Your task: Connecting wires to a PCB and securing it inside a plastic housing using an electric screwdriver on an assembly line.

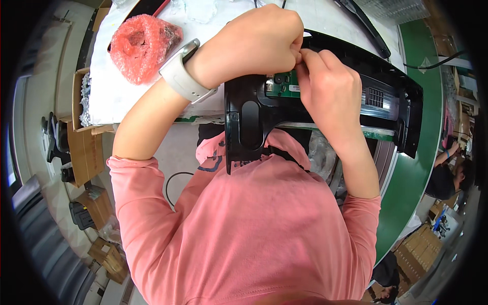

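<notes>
A black plastic housing (pixel 245 140) lies across the table edge in front of me, with a wide slotted part hanging over toward my body. Inside it sits a green circuit board (pixel 277 90), partly covered by my hands. My left hand (pixel 259 43) is closed in a loose fist above the board. Beside it, my right hand (pixel 333 84) is pinched, thumb and forefinger meeting the left fingertips. Whatever is between those fingers is too small or hidden to make out. To the right, a clear window section (pixel 384 96) with a dark grid shows in the housing.
Pink bubble wrap (pixel 140 48) is bunched on the white table cover (pixel 203 99) at left. A long black part (pixel 363 25) lies at the far right. A cardboard box (pixel 79 101) stands by the left edge. Other people (pixel 447 178) are off to the right.
</notes>
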`<state>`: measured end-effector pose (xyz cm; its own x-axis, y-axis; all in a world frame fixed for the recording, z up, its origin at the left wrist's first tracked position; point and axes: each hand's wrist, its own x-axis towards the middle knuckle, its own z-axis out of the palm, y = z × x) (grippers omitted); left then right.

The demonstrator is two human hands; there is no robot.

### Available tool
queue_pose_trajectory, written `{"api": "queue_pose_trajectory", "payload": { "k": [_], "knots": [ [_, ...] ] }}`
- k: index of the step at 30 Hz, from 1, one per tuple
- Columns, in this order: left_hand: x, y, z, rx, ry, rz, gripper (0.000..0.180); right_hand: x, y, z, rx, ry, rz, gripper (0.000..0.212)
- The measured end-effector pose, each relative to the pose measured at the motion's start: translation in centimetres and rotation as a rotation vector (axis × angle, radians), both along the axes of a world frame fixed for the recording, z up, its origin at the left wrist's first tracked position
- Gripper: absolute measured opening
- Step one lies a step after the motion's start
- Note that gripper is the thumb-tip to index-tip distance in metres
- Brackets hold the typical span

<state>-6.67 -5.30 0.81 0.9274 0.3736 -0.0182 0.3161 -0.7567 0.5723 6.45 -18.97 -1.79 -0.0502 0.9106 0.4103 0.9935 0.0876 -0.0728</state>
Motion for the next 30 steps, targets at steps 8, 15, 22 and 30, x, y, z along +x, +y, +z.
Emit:
{"api": "queue_pose_trajectory", "payload": {
  "k": [8, 15, 22, 30],
  "knots": [
    [-1.1, 0.4, -0.1, 0.027, -0.601, 0.204, 0.014, 0.8, 1.4, -0.6, -0.187, 0.368, -0.009, 0.013],
    [-1.5, 1.6, -2.8, -0.212, -0.841, 0.353, 0.013, 0.8, 1.4, -0.3, -0.198, 0.315, -0.018, 0.017],
    [-2.1, 1.4, -3.5, -0.206, -0.913, 0.303, 0.011, 1.1, 2.1, -1.0, -0.192, 0.639, -0.053, 0.016],
    [-2.1, 1.1, -3.7, -0.178, -0.945, 0.295, 0.010, 0.7, 2.3, -1.8, -0.054, 0.276, 0.068, 0.017]
  ]
}}
